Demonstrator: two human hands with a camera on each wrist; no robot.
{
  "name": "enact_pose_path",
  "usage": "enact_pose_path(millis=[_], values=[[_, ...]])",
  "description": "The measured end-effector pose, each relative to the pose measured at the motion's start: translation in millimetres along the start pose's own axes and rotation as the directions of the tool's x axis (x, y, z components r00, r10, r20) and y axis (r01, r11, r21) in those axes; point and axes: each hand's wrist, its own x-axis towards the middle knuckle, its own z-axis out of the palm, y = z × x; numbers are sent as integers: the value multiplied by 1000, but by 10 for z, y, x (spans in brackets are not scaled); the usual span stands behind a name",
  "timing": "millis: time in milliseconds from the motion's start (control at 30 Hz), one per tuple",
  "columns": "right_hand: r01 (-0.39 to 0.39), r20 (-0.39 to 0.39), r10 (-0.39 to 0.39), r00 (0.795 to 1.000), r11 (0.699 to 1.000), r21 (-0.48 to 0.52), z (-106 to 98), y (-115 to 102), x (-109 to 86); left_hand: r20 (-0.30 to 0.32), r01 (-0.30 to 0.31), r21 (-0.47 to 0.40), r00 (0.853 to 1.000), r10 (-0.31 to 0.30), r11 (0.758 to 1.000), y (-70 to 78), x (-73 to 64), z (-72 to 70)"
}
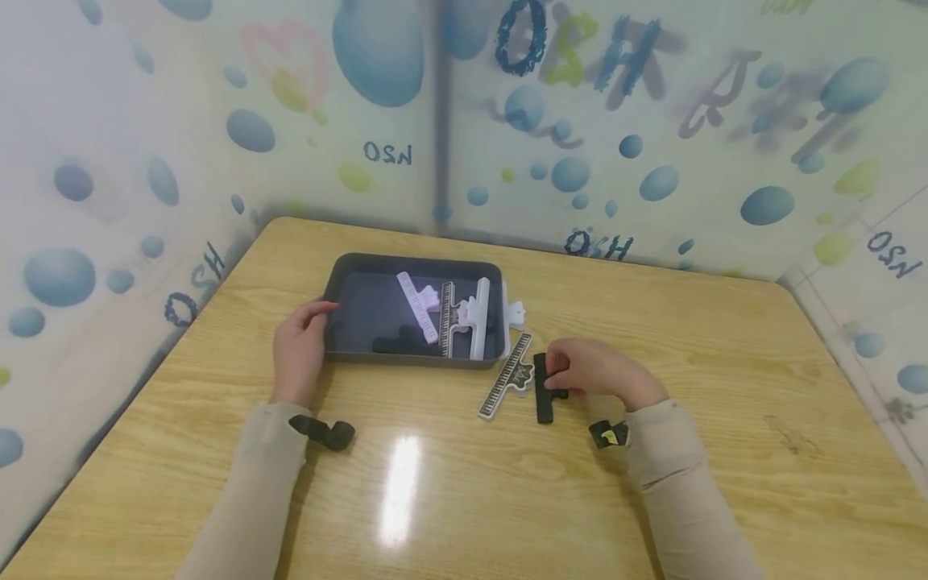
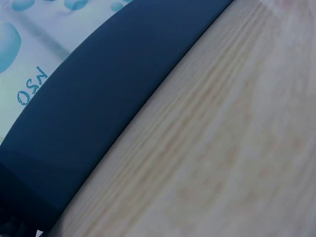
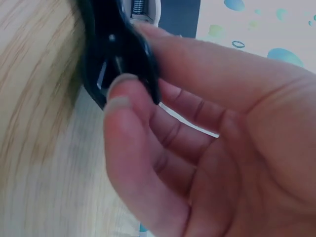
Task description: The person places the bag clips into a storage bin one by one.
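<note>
While the right hand [image 1: 590, 369] pinches one black plastic long-bar clip [image 1: 544, 403] right of the tray, the left hand [image 1: 299, 346] grips the left rim of one dark rectangular tray [image 1: 362, 310]. Clip count: the black one plus two outside, one black-and-white piano-key clip [image 1: 500, 387] close beside it on the table, one white plastic clip [image 1: 515, 316] against or just beside the tray's right wall, can't tell which. Inside, three clear: one lavender clip [image 1: 416, 306], one upright-lying piano-key-print clip [image 1: 446, 322], one pale white long clip [image 1: 478, 326]; a dark shape [image 1: 399, 345] by the near wall is too dim to identify. Right wrist view alone shows a coil spring [image 3: 138, 7] on a pale clip beyond the fingers; left wrist view gives the tray's outer side, left grip checkable from head view only. Fingers cover part of the black clip; tray wall partly hides the white one. Around: wooden table [image 1: 449, 467], two beige sleeves [image 1: 681, 475], two black wrist units [image 1: 322, 432], blue-spotted wall [image 1: 377, 56].
</note>
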Motion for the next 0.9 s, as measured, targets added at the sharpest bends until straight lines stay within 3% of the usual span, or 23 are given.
enact_pose_path(millis=[300, 567, 900], values=[[37, -23, -37, 999, 999, 18, -50, -7, -27, -1, 3, 9, 1000, -3, 1000, 12, -2, -9], [0, -29, 1, 1000, 1000, 23, -136, 54, -94, -12, -9, 10, 1000, 9, 1000, -3, 9, 9], [11, -151, -3, 989, 998, 56, -235, 120, -142, -10, 4, 15, 1000, -4, 1000, -8, 14, 4]])
